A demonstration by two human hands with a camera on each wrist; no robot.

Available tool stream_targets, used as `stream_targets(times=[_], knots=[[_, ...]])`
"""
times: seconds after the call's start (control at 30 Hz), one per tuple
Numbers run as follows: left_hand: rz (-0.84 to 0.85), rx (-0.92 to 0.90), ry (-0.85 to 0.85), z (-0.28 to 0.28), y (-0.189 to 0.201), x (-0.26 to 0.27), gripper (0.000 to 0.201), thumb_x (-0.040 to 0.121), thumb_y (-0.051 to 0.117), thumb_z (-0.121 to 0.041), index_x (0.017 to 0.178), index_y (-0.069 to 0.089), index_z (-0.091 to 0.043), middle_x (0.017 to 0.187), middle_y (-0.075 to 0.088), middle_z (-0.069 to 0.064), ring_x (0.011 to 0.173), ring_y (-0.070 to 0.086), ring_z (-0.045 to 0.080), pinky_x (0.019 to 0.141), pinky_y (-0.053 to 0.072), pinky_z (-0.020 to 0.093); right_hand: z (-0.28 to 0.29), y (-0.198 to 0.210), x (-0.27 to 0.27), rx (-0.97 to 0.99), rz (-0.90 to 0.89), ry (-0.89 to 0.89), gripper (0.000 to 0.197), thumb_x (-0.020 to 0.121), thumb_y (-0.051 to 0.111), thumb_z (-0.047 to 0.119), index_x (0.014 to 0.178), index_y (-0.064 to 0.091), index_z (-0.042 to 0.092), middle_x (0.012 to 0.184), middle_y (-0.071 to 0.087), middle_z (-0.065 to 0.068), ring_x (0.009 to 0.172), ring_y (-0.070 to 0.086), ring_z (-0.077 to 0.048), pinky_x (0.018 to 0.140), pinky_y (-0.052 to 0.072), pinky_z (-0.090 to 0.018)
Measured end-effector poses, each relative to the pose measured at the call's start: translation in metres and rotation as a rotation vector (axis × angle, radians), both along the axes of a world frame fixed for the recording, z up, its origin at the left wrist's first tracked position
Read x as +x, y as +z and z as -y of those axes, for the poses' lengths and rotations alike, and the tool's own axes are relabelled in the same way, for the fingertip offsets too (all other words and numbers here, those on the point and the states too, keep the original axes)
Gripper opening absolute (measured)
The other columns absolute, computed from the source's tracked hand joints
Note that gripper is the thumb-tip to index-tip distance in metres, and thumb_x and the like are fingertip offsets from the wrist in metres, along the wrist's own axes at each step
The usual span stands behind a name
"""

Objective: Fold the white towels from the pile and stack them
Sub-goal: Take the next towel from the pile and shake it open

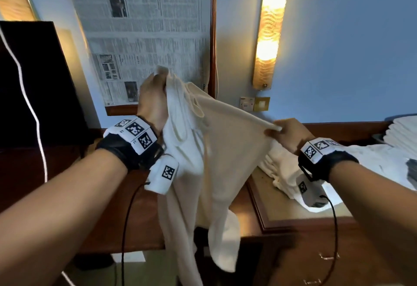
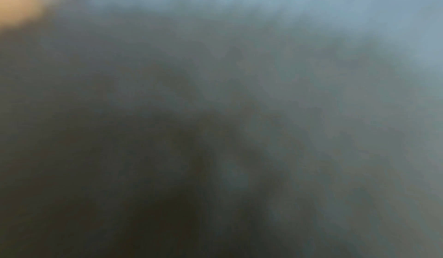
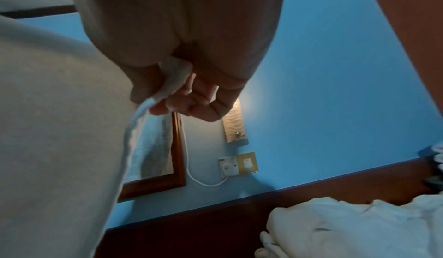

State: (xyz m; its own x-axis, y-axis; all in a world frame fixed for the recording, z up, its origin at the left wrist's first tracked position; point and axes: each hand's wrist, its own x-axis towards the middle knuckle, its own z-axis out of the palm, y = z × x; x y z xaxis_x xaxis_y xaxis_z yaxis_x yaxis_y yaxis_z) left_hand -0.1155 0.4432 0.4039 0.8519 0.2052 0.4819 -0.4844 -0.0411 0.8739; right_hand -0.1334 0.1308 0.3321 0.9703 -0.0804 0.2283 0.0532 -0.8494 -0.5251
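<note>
I've got the bench (image 1: 293, 213) below me, dark wood with a pale top, and on its right side the pile (image 1: 365, 161) of white towels, loose and rumpled. Further right, at the edge of the head view, sits what I take to be a neat stack (image 1: 404, 130) of folded ones.

Up in the air, between my two hands, hangs the towel (image 1: 209, 154) I'm working on. It's well clear of the bench, its top edge running from high on the left down to the right, the rest dropping in long folds below the bench edge.

My left hand (image 1: 153, 98) is the higher one, fingers curled round a bunched corner. The left wrist view is only grey blur, so I go by the head view there. My right hand (image 1: 286, 132) is lower and just over the pile, thumb and fingers pinching the hem; the right wrist view shows that pinch plainly (image 3: 167, 84).

So the cloth slopes down toward my right grip. I judge the next move is levelling that edge, right hand up or left down, and the left corner still looks bunched.
</note>
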Motion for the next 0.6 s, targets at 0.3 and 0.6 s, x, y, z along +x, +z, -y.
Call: stream_targets(times=[0.3,0.6], knots=[[-0.066,0.649,-0.659,-0.052,0.02,-0.023,0.008,0.086,0.071,-0.015,0.086,0.076,-0.021,0.105,0.071,0.012,0.095,0.065,0.01,0.086,0.05,0.019,-0.062,0.069,0.01,-0.185,0.261,0.027,0.029,0.094,0.048,0.002,0.103,0.073,0.015,0.109,0.07,-0.008,0.101,0.064,-0.025,0.092,0.049,-0.031],[0.262,0.565,-0.302,-0.11,0.054,-0.001,0.023,0.093,0.065,-0.002,0.08,0.071,-0.02,0.07,0.067,-0.024,0.073,0.057,-0.01,0.074,0.043,0.008,-0.18,0.153,0.002,0.204,0.555,0.397,0.023,0.093,0.055,0.001,0.089,0.069,0.019,0.089,0.067,0.005,0.086,0.065,-0.016,0.082,0.057,-0.031]])
